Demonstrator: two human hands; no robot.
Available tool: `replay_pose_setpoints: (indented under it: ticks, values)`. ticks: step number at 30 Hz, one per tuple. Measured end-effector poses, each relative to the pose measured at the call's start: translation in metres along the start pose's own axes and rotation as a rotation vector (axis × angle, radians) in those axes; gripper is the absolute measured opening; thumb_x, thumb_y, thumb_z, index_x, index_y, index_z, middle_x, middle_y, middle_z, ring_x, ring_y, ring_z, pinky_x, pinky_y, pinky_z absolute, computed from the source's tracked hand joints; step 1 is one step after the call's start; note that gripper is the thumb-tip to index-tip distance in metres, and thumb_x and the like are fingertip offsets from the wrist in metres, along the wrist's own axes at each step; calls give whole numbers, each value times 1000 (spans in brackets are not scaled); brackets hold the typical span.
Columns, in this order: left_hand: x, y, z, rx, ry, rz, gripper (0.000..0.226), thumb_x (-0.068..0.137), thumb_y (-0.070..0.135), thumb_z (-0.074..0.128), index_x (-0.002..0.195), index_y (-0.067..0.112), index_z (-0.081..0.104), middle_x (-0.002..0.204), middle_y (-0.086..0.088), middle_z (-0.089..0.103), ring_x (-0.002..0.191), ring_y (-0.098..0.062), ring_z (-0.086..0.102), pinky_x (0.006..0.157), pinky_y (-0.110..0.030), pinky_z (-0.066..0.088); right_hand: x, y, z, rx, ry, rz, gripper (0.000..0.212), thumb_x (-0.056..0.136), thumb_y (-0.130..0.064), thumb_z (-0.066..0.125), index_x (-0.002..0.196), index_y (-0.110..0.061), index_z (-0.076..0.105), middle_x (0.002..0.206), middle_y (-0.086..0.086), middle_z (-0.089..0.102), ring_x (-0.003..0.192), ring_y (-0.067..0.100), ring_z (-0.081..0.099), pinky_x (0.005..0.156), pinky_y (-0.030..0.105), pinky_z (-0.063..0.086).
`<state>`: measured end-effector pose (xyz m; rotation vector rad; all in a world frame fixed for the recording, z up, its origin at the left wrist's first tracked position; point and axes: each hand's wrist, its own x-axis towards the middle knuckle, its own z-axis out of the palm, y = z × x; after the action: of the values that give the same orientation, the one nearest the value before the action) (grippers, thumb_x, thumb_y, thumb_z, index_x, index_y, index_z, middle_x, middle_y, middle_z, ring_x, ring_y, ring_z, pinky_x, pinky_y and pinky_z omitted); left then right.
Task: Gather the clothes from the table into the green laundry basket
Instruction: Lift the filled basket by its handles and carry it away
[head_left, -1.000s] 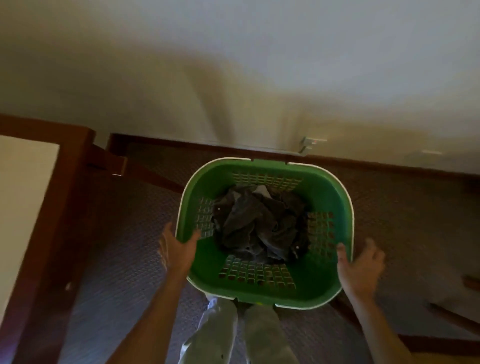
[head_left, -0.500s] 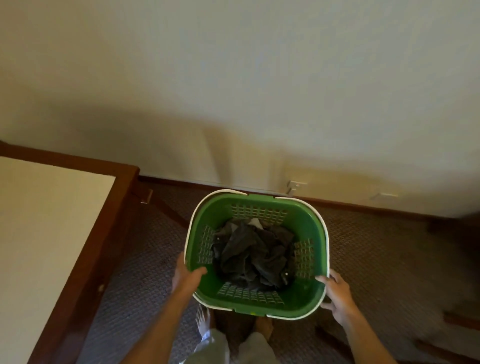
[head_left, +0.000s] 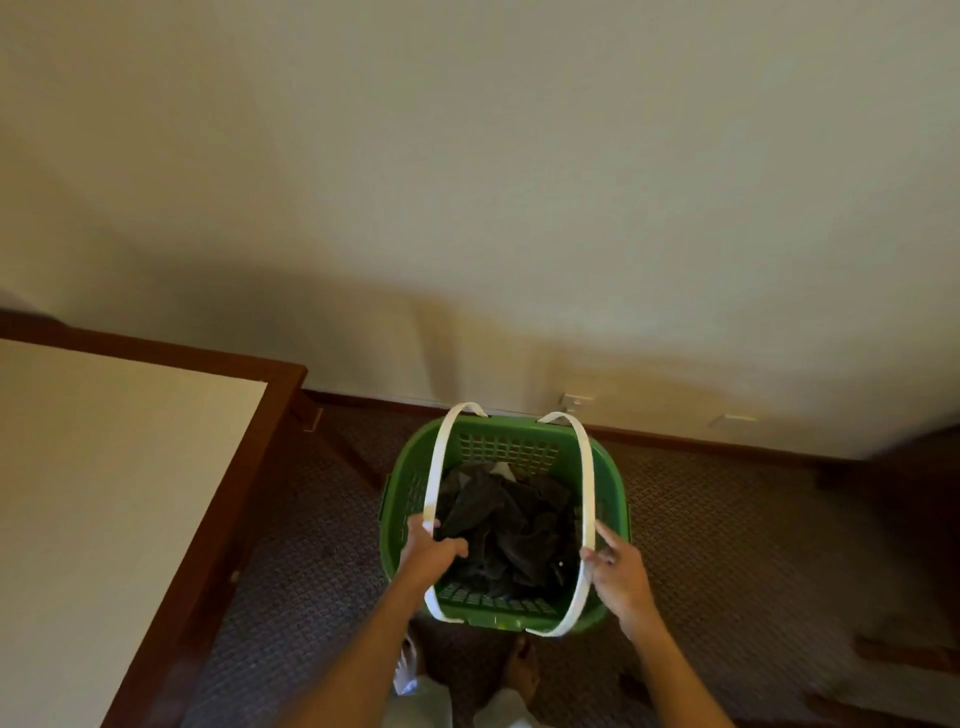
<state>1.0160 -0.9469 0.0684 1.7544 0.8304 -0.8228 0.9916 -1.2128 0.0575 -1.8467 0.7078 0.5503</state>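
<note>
Head view looks down on the basket (head_left: 400, 525), a green plastic tub with rounded corners and gridded vent panels in its walls, standing on the carpet (head_left: 727, 545) just in front of my feet. Its two white handles (head_left: 588, 499), thin flat plastic bands, are swung up off the rim and arch over the opening, one on each side.

My left hand (head_left: 431, 548) has its grip curled round the left band near its middle, thumb pointing inward over the load. My right hand (head_left: 618, 566) pinches the right band between thumb and fingers; one finger sticks out straight along it.

The clothes (head_left: 504, 525) lie inside, a crumpled heap of dark grey fabric, soft and creased, with a small pale scrap showing at the far edge. They fill the bottom and stay well below the rim.

The table (head_left: 104, 493) sits to the left: a smooth cream top framed by a glossy reddish-brown wooden border, its corner near the basket but apart from it. I see no clothes on the part that shows.

The carpet is dark brown with a small woven diamond pattern. A plain cream wall (head_left: 519, 208) rises behind, edged by a dark wooden skirting board (head_left: 701, 441).
</note>
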Motion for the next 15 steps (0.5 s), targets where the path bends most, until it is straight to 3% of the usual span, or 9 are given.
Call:
replay_pose_setpoints:
  ticks: [5, 8, 13, 15]
  values:
    - [1, 9, 30, 7, -73, 20, 64, 61, 28, 78, 114, 15, 44, 95, -12, 59, 74, -23, 58, 66, -37, 49, -9, -27, 15, -165, -59, -63, 56, 98, -11, 60, 151, -15, 41, 84, 6, 69, 79, 21, 69, 76, 29, 55]
    - [-2, 14, 42, 17, -68, 70, 53, 67, 29, 79, 107, 14, 47, 87, -10, 62, 68, -20, 59, 65, -34, 50, -11, -29, 18, -203, -84, -68, 55, 99, -10, 58, 151, -17, 41, 95, 11, 71, 80, 20, 69, 74, 24, 54]
    - [-4, 26, 34, -35, -87, 80, 26, 88, 17, 73, 102, 4, 55, 81, -11, 62, 65, -19, 59, 57, -24, 51, 0, -33, 22, -155, -104, -2, 48, 95, -8, 63, 142, -16, 55, 97, 18, 74, 90, 35, 72, 82, 42, 57]
    - [-1, 37, 28, -63, -121, 83, 28, 93, 20, 71, 110, 1, 60, 81, -12, 65, 63, -18, 61, 55, -21, 53, 6, -42, 24, -126, -100, 62, 33, 92, -8, 65, 125, -13, 66, 95, 17, 73, 89, 34, 71, 84, 43, 57]
